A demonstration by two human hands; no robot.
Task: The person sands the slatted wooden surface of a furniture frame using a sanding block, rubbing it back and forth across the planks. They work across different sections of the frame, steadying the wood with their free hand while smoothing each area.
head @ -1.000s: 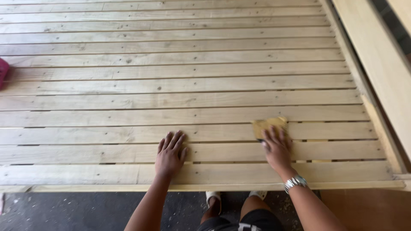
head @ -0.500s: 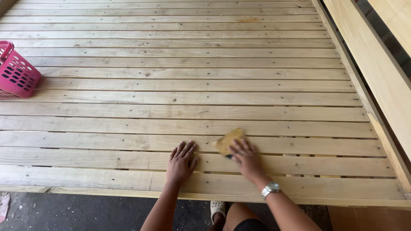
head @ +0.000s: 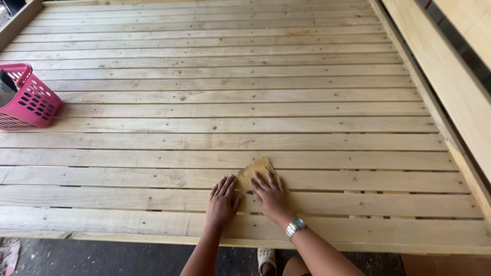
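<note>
A pink plastic basket (head: 26, 98) with a pattern of holes in its sides sits at the left edge, tilted, with something dark and flat standing inside it. Along the right side runs a pale wooden side rail (head: 440, 87), and beyond it lies a broad light board (head: 478, 30) with a dark strip along it. Below the near edge shows a dark gritty floor (head: 117, 258), and a pale sandal (head: 266, 258) rests on it. A bit of pinkish cloth (head: 7, 255) lies at the lower left corner.
</note>
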